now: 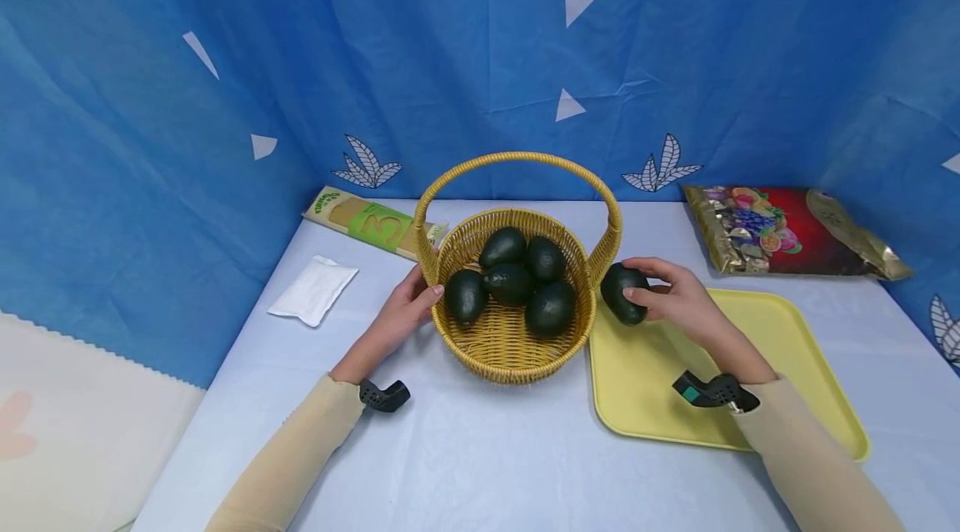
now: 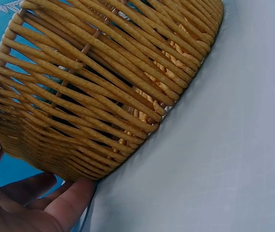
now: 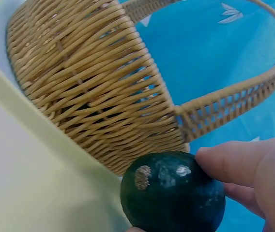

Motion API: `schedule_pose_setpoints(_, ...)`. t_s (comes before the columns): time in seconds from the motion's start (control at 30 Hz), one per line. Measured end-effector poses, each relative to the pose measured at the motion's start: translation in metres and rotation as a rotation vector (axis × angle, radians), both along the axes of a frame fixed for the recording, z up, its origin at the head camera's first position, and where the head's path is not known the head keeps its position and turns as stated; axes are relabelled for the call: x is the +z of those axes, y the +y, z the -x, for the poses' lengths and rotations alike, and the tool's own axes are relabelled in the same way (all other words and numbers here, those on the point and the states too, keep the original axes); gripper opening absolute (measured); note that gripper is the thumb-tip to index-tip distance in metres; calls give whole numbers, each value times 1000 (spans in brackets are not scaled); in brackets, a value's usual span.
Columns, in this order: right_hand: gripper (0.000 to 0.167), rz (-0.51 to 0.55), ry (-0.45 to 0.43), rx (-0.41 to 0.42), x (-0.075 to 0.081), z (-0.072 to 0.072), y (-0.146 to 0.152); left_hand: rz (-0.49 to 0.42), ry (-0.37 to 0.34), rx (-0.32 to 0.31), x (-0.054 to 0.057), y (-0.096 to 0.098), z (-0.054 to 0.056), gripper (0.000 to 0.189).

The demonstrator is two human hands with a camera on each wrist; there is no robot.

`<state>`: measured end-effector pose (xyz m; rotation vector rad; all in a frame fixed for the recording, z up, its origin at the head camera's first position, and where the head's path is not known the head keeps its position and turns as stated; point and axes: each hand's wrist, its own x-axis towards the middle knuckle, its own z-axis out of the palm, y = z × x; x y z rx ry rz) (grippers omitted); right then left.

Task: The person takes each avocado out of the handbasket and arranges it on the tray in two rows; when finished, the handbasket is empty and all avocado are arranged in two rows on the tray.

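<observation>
A round wicker basket [image 1: 512,371] with a tall arched handle stands mid-table, several dark green avocados [image 1: 504,247] lying in it. At the basket's left side, my left hand [image 1: 405,308] holds its wall, thumb by the rim and fingers lower along the weave [image 2: 79,96]. My right hand [image 1: 675,298] grips one more avocado [image 1: 624,293] between thumb and fingers, just right of the basket and over the tray's far left corner. In the right wrist view, that avocado [image 3: 171,193] shows a brown scar and sits close to the wicker wall.
A yellow tray [image 1: 660,399] lies under my right forearm. Farther back on the right is a red and gold fruit-printed bag [image 1: 795,232]. To the left are a green and tan packet [image 1: 367,219] and a small white packet [image 1: 313,290]. A blue curtain [image 1: 480,57] hangs behind the table.
</observation>
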<state>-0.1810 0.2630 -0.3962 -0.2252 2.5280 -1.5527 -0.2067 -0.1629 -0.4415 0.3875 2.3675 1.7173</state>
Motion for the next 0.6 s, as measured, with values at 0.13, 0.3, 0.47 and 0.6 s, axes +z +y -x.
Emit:
schedule_pose_setpoints(0.13, 58, -23, -17, -20, -6, 1, -4, -2, -3, 6, 1, 1, 0, 70)
schedule_pose_setpoints(0.3, 58, -38, -28, -40, -9, 2, -7, 3, -5, 6, 3, 2, 0, 70)
schedule_pose_setpoints(0.47, 57, -45, -16, -56, -13, 4, -10, 2, -8, 11, 2, 1, -1, 69)
schedule_pose_setpoints(0.6, 57, -52, -8, -65, -17, 4, -11, -6, -4, 2, 0, 0, 0, 69)
